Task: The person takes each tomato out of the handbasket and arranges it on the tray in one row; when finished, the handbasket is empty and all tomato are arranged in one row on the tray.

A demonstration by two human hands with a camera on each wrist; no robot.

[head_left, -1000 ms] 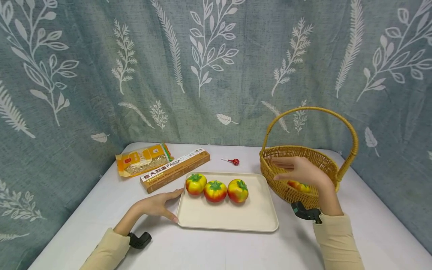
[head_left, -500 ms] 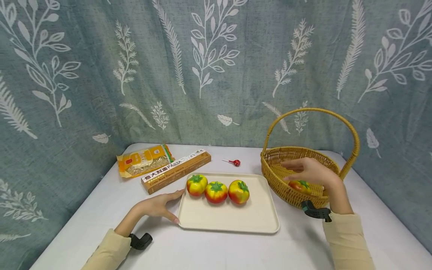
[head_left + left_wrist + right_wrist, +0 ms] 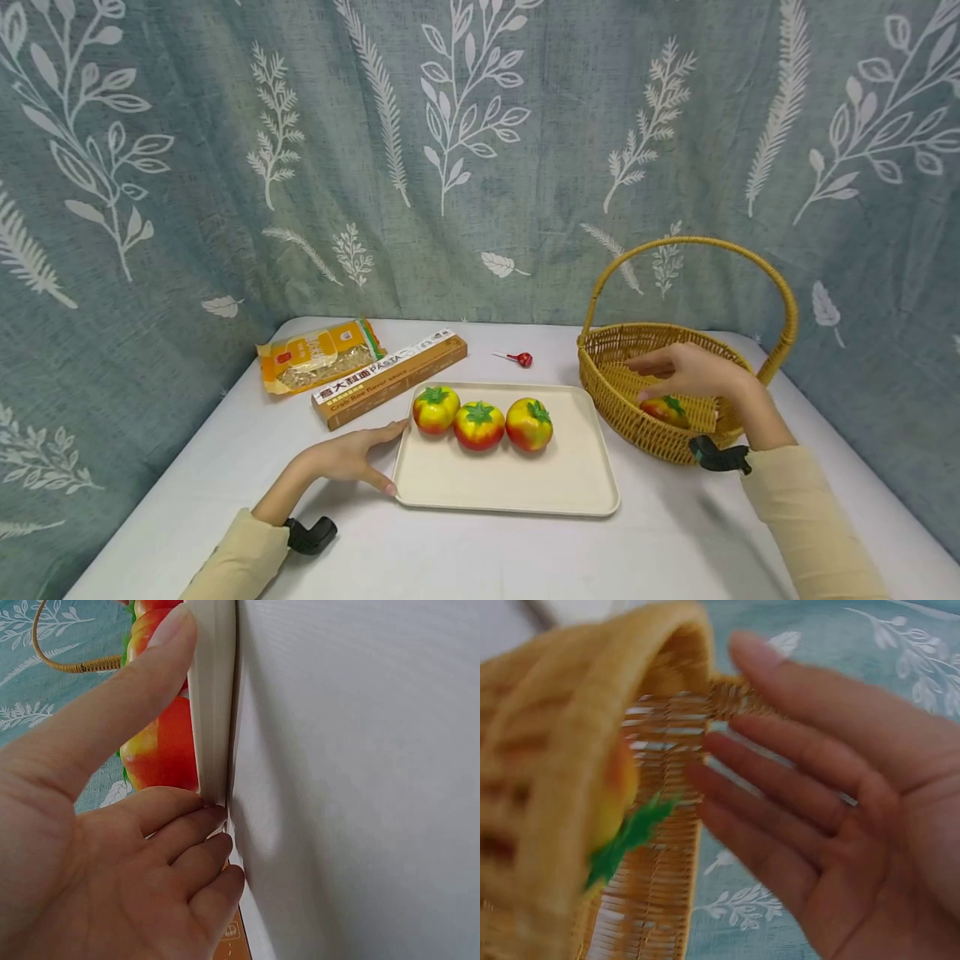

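Note:
My left hand (image 3: 348, 457) rests at the left edge of a cream tray (image 3: 510, 492), fingers and thumb spread and touching its rim. On the tray sit three red-and-yellow tomatoes (image 3: 480, 426) with green leafy tops, in a row along the far side. My right hand (image 3: 693, 371) hovers over the wicker basket (image 3: 626, 421), its fingers extended and holding nothing. Below that hand, inside the basket, lies another tomato (image 3: 666, 411). In the right wrist view its green top (image 3: 634, 840) shows behind the basket's rim, apart from my fingers (image 3: 780, 817).
A tall arched handle (image 3: 787, 308) rises over the basket. Behind the tray lie a pasta box (image 3: 390, 379), an orange food packet (image 3: 322, 354) and a red lollipop (image 3: 523, 359). A patterned curtain (image 3: 480, 167) hangs behind the white table (image 3: 450, 558).
My right hand has shifted a little to the right over the basket, and its forearm has swung outward, uncovering more of the tomato inside. The left hand and tray stay put.

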